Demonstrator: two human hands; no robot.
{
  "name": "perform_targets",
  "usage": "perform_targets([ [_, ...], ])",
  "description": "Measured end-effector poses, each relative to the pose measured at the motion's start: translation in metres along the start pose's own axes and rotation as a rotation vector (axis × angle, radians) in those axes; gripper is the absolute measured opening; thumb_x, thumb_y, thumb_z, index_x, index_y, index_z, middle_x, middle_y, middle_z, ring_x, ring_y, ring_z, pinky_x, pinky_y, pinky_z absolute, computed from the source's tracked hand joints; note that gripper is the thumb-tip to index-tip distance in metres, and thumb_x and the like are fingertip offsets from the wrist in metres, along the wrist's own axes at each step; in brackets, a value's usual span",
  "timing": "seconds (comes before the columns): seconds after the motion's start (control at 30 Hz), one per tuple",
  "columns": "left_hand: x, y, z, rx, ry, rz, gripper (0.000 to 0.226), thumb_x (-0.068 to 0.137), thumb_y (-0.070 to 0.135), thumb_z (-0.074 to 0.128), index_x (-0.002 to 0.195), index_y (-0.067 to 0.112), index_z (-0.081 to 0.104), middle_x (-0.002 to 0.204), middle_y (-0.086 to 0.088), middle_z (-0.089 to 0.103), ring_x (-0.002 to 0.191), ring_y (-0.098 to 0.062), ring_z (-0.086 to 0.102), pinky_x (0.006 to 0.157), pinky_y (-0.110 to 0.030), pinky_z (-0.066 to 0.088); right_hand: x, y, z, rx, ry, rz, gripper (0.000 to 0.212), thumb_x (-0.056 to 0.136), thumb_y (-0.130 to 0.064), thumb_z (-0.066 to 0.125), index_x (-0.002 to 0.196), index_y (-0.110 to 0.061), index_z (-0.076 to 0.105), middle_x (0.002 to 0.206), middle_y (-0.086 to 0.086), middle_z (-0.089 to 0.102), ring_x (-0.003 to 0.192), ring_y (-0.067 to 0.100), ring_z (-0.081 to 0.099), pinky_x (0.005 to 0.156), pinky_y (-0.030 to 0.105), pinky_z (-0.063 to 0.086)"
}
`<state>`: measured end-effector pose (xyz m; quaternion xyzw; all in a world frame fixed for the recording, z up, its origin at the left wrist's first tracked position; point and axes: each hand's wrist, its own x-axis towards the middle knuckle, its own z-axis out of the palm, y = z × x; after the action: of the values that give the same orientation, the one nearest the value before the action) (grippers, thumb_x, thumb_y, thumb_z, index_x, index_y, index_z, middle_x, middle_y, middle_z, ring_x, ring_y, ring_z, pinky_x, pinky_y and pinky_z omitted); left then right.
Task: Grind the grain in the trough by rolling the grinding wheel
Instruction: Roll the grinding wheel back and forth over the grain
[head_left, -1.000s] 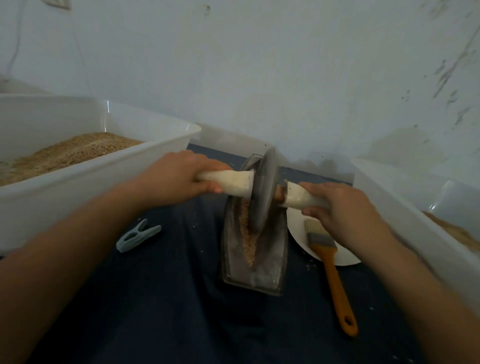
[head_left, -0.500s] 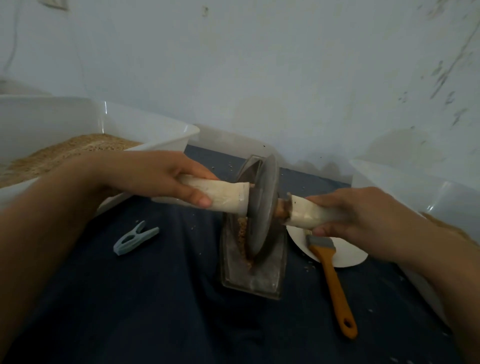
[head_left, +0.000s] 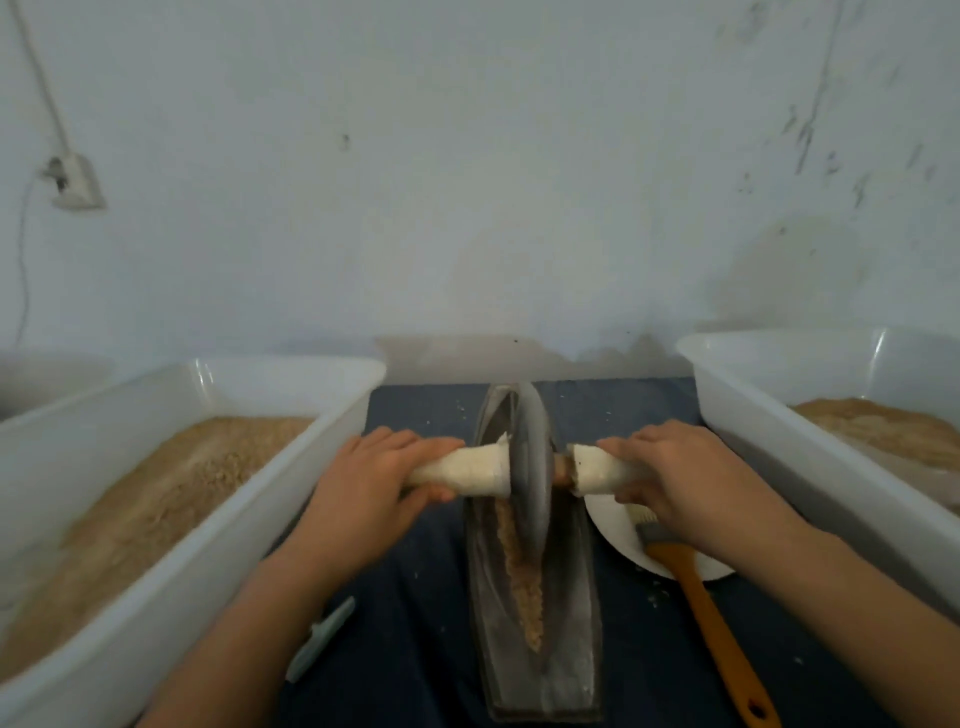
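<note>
Grain (head_left: 524, 582) lies in a narrow brownish line along the bottom of the trough (head_left: 571, 654), a long dark boat-shaped vessel that stands in the middle of the bench (head_left: 415, 649), running from the near edge toward the wall across a dark blue covering. Largest of all are two white plastic tubs: the left tub (head_left: 171, 597) along the left edge holds a broad bed of tan grain, and the right tub (head_left: 831, 467) along the right edge holds a smaller tan heap at its far end. The grinding wheel (head_left: 532, 467), a dark disc, stands on edge in the far half of the trough, its rim down in the groove above the grain line. A pale handle sticks out from each side of the wheel; the left hand (head_left: 363, 493) is wrapped around the left handle and the right hand (head_left: 680, 478) grips the right one. Just right of the trough lies a white plate (head_left: 618, 530), partly under the right forearm, with a brush (head_left: 711, 623) resting across it, its orange handle pointing toward the near right corner. A pale blue-green clip (head_left: 322, 636) lies left of the trough, partly hidden by the left forearm.
</note>
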<state>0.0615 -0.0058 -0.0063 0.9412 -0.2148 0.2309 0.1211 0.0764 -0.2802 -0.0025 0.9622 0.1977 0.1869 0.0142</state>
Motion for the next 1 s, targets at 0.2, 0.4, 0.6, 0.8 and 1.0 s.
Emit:
perform_targets([
  [0.2, -0.013, -0.009, -0.028, -0.439, -0.358, -0.072, 0.038, 0.082, 0.033, 0.069, 0.107, 0.059, 0.057, 0.101, 0.025, 0.067, 0.095, 0.006, 0.059, 0.088, -0.025, 0.045, -0.014, -0.008, -0.028, 0.047, -0.048, -0.074, 0.042, 0.090, -0.037, 0.055, 0.130, -0.040, 0.043, 0.116, -0.008, 0.055, 0.107, 0.012, 0.046, 0.085, 0.025, 0.035],
  [0.4, 0.011, -0.002, 0.000, -0.027, -0.068, -0.036, 0.044, 0.089, 0.037, 0.058, 0.132, 0.036, 0.048, 0.113, 0.010, 0.061, 0.104, -0.011, 0.053, 0.091, -0.030, 0.040, 0.029, 0.004, -0.005, -0.062, -0.178, 0.012, 0.045, 0.093, -0.035, 0.052, 0.136, -0.034, 0.038, 0.121, 0.000, 0.056, 0.108, 0.019, 0.053, 0.089, 0.031, 0.042],
  [0.6, 0.041, -0.009, 0.000, 0.043, -0.124, 0.001, 0.047, 0.089, 0.039, 0.058, 0.135, 0.036, 0.046, 0.113, 0.008, 0.060, 0.104, -0.012, 0.052, 0.086, -0.023, 0.035, 0.044, 0.009, 0.002, -0.047, -0.200, 0.069, 0.046, 0.092, -0.034, 0.054, 0.136, -0.032, 0.039, 0.120, 0.000, 0.056, 0.108, 0.019, 0.053, 0.089, 0.030, 0.041],
  [0.8, 0.019, -0.015, -0.023, -0.378, -0.406, 0.007, 0.034, 0.080, 0.045, 0.064, 0.103, 0.065, 0.050, 0.102, 0.039, 0.060, 0.097, 0.015, 0.054, 0.079, -0.003, 0.039, 0.011, -0.011, -0.028, -0.094, -0.250, -0.071, 0.046, 0.094, -0.034, 0.049, 0.137, -0.028, 0.036, 0.131, 0.000, 0.049, 0.118, 0.018, 0.043, 0.098, 0.030, 0.032],
  [1.0, 0.006, -0.013, -0.030, -0.392, -0.418, 0.019, 0.044, 0.076, 0.053, 0.059, 0.119, 0.057, 0.051, 0.105, 0.030, 0.063, 0.099, 0.011, 0.055, 0.084, -0.010, 0.041, -0.003, -0.016, -0.054, -0.095, -0.353, -0.136, 0.042, 0.092, -0.040, 0.050, 0.133, -0.033, 0.043, 0.125, -0.004, 0.053, 0.113, 0.016, 0.050, 0.093, 0.027, 0.036],
])
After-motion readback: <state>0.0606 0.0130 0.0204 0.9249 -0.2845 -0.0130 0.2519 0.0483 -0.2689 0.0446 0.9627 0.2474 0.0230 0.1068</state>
